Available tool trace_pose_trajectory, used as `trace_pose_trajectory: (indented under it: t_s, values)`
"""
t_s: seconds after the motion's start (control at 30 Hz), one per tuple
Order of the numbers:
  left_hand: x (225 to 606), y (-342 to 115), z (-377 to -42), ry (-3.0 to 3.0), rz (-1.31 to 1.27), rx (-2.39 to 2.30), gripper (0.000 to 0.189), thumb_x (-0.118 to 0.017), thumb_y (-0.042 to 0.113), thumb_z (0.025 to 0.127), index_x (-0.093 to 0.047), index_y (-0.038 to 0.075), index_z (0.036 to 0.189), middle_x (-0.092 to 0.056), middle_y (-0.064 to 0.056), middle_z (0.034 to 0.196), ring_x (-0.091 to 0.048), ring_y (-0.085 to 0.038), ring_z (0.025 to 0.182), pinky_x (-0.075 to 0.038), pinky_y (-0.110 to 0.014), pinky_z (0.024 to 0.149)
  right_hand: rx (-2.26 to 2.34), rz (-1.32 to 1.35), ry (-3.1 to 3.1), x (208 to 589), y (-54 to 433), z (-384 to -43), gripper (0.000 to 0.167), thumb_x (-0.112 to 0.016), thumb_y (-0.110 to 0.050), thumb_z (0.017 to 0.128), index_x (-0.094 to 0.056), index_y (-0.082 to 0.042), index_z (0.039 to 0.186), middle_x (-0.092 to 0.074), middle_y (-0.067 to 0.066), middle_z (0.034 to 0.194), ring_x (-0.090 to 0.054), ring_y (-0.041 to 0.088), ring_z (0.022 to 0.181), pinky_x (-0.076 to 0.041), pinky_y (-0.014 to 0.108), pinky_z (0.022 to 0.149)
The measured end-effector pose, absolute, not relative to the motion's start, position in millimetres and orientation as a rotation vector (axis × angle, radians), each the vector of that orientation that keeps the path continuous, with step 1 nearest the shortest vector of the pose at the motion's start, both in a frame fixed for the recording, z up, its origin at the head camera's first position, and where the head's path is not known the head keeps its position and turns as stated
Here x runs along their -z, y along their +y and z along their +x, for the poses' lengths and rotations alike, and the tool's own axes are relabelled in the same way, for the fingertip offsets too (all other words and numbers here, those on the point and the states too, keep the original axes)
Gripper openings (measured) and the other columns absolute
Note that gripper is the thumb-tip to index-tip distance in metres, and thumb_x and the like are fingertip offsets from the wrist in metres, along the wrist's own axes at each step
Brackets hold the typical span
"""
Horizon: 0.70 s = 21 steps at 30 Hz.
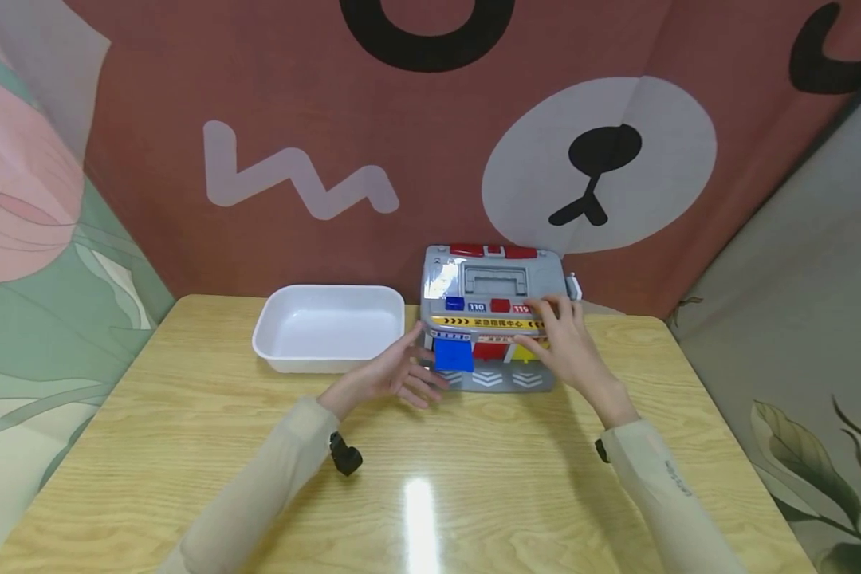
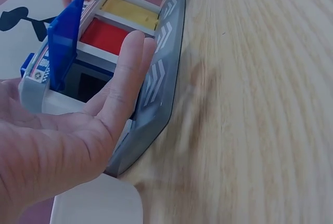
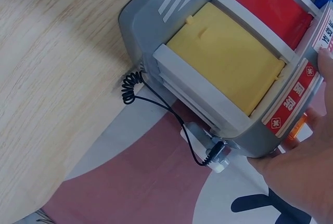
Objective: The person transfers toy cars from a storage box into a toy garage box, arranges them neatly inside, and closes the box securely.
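Observation:
A grey toy garage (image 1: 441,279) stands against the backdrop, with blue, red and yellow doors along its front. The blue door (image 2: 65,39) is swung up, showing a dark compartment behind it. Both the red door (image 3: 270,8) and the yellow door (image 3: 226,57) are closed. My left hand (image 1: 399,373) is at the garage's left front, its fingers extended beside the blue compartment; whether they touch the toy I cannot tell. My right hand (image 1: 575,348) holds the garage's upper right front edge, thumb on the front label and fingers over the top.
A white plastic basin (image 1: 330,367) stands left of the garage on the wooden table (image 1: 502,486). A coiled black cord (image 3: 131,86) runs to a small white and silver piece on the garage's right side. A printed curtain (image 1: 294,80) hangs behind the table.

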<state>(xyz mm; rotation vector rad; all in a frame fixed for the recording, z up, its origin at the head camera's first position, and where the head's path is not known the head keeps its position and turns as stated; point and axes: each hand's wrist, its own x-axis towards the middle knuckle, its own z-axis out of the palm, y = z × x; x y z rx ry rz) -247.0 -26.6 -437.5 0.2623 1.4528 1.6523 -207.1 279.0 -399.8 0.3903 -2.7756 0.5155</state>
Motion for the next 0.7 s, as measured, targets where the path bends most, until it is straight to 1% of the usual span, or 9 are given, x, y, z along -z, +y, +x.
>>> trace_pose_trajectory:
  t_s: [0.17,0.3,0.43,0.57,0.63,0.7]
  values:
    - [432,-32,-243,1.461,0.251,-1.672,0.091,-0.015,0.072,0.093,-0.025,-0.004,0.144,-0.054,-0.034,0.126,-0.060,-0.046,0.106,-0.053,-0.052,0.083,-0.517,0.393,-2.778,400,280,-207,0.066,-0.069,-0.039,0.089,-0.041,-0.011,0.141,-0.032,0.021,0.137,-0.028,0.040,0.120,-0.044,0.056,0.088]
    - [428,-38,-242,1.501,0.279,-1.679,0.092,-0.021,0.074,0.092,-0.025,-0.002,0.144,-0.054,-0.032,0.127,-0.058,-0.049,0.108,-0.051,-0.056,0.085,-0.525,0.379,-2.785,400,280,-207,0.066,-0.069,-0.038,0.089,-0.041,-0.011,0.141,-0.032,0.020,0.137,-0.028,0.039,0.120,-0.044,0.055,0.089]
    - [421,-44,-239,1.674,0.329,-1.684,0.090,-0.026,0.072,0.093,-0.031,-0.003,0.144,-0.057,-0.031,0.124,-0.059,-0.050,0.105,-0.052,-0.057,0.081,-0.524,0.373,-2.786,398,280,-207,0.066,-0.070,-0.039,0.088,-0.041,-0.012,0.141,-0.032,0.020,0.137,-0.027,0.038,0.121,-0.044,0.054,0.090]
    - [417,-45,-233,1.909,0.369,-1.689,0.078,-0.030,0.059,0.100,-0.037,-0.007,0.141,-0.060,-0.032,0.117,-0.062,-0.050,0.097,-0.054,-0.055,0.072,-0.522,0.379,-2.782,397,279,-208,0.066,-0.070,-0.039,0.088,-0.041,-0.011,0.141,-0.032,0.020,0.137,-0.028,0.038,0.120,-0.044,0.054,0.089]
    - [416,-44,-229,2.041,0.392,-1.700,0.067,-0.036,0.049,0.103,-0.042,-0.008,0.136,-0.063,-0.031,0.110,-0.065,-0.048,0.090,-0.056,-0.054,0.068,-0.516,0.377,-2.789,397,279,-207,0.066,-0.070,-0.040,0.088,-0.041,-0.011,0.141,-0.032,0.020,0.137,-0.028,0.038,0.120,-0.044,0.054,0.090]
    - [415,-41,-225,2.195,0.421,-1.708,0.054,-0.043,0.038,0.103,-0.047,-0.007,0.132,-0.067,-0.029,0.102,-0.067,-0.045,0.082,-0.056,-0.052,0.063,-0.511,0.372,-2.800,396,279,-207,0.067,-0.069,-0.040,0.088,-0.041,-0.011,0.141,-0.032,0.020,0.137,-0.028,0.038,0.121,-0.044,0.054,0.090]
